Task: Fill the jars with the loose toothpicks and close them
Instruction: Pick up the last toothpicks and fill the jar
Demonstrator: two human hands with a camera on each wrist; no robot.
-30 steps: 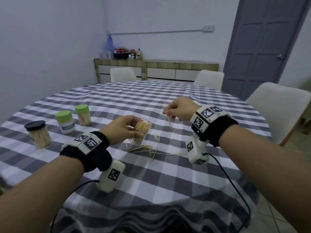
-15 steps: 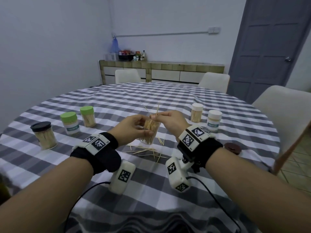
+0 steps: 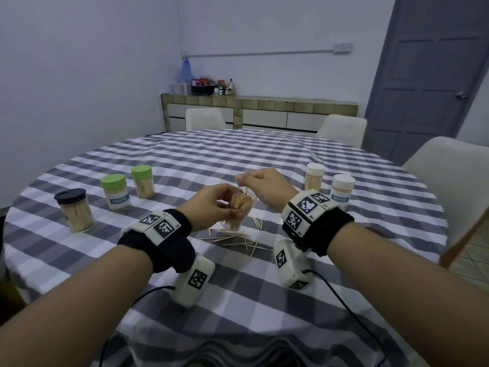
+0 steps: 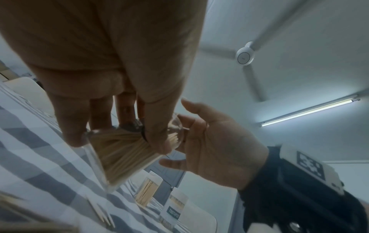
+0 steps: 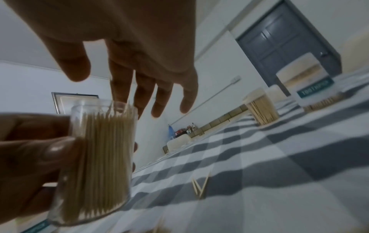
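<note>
Left hand (image 3: 209,205) is hiding the near-left side of the open jar (image 3: 239,210).
Right hand (image 3: 267,188) fingertips are blurring above its mouth; whether they are pinching a toothpick cannot be told, and both forearms are running off the near edge.

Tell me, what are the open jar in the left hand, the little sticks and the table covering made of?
The open jar looks like clear glass or hard plastic: the sticks show through its glossy wall; which one, I cannot tell. The toothpicks look like pale, matt wood or bamboo, thin and pointed. The tablecloth seems to be woven fabric, grey-and-white checked, since it wrinkles and drapes over the edge.
</note>
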